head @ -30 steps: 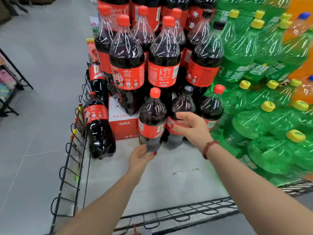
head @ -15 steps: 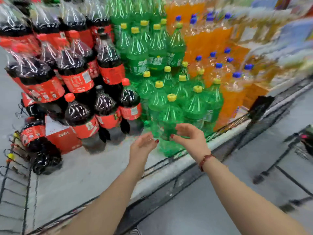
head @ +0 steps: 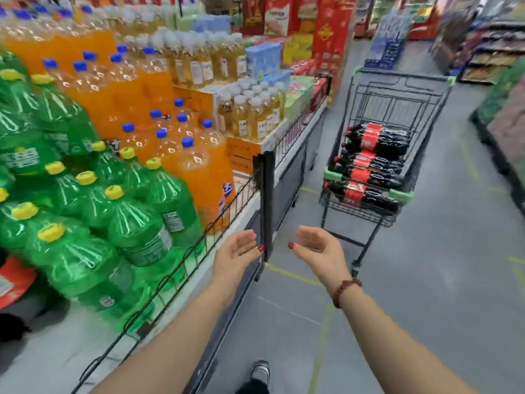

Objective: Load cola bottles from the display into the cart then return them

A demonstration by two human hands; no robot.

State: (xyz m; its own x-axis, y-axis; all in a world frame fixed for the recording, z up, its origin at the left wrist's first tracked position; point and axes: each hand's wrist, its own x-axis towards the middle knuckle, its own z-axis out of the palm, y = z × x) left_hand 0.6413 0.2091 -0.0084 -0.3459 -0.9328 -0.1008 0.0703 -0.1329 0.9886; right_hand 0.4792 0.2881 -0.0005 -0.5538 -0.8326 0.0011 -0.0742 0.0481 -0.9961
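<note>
Both hands are empty. The left hand and the right hand hang in the air, palms facing each other, fingers loosely spread, with a narrow gap between them. A second ago they were on two cola bottles standing in the display. Since then the person has let go and turned away, so the red-labelled stack is out of sight. Green bottles and orange bottles now lie to the left of the left hand, behind the wire rail. The cart stands ahead and to the right of the right hand, well apart, with several cola bottles lying on their sides in it. I'd judge the returning is under way and the cart is the next stop.
</note>
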